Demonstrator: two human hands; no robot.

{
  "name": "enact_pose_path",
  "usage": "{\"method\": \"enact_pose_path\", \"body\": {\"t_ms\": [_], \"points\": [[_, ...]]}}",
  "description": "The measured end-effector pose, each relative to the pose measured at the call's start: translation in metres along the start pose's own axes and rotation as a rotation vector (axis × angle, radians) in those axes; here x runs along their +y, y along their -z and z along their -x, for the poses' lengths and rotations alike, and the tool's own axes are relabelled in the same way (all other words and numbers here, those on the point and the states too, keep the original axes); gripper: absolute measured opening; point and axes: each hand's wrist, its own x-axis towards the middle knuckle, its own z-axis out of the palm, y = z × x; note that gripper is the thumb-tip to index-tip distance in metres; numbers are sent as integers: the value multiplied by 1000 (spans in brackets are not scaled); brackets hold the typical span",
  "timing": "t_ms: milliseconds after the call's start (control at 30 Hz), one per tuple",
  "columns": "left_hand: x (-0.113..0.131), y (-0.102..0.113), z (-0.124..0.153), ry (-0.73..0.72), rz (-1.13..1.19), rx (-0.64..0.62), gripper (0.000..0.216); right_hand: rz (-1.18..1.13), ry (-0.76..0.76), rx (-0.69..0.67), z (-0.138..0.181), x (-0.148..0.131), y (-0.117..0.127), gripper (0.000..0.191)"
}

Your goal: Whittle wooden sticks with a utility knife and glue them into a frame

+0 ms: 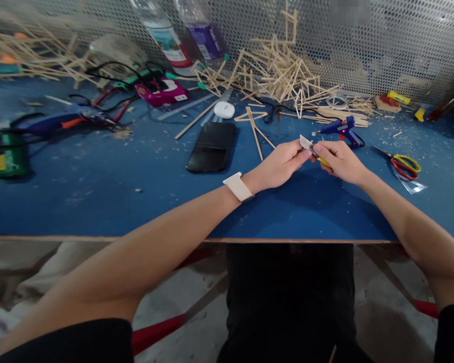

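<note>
Both my hands meet above the blue table (98, 191), right of centre. My left hand (283, 161), with a pale watch on its wrist, pinches a small flat silvery piece (306, 143) between thumb and fingers. My right hand (340, 160) is closed round a thin yellow-handled tool (323, 161), whose tip touches that piece. A blue glue gun (342, 128) lies just behind my hands. What the silvery piece is, I cannot make out.
A black phone (213, 146) and a white puck (224, 109) lie left of my hands. Wooden sticks (283, 70) are piled against the mesh wall. Red-and-yellow scissors (403, 164) lie at right. Cables, a pink box (161, 92) and bottles crowd the back left.
</note>
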Motion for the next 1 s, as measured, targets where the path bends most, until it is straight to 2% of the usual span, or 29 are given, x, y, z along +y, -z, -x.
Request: {"method": "enact_pose_path", "body": {"t_ms": [167, 467, 700, 800, 1000], "points": [[-1, -2, -2, 20, 36, 45, 65, 98, 13, 98, -1, -1, -5, 86], [1, -3, -5, -20, -68, 120, 59, 230, 18, 209, -2, 5, -16, 86], [6, 0, -5, -21, -93, 150, 53, 138, -17, 250, -1, 6, -18, 87], [7, 3, -5, -26, -75, 139, 47, 188, 12, 249, 0, 3, -18, 86], [5, 5, -3, 27, -32, 34, 29, 257, 43, 177, 0, 1, -12, 82]]}}
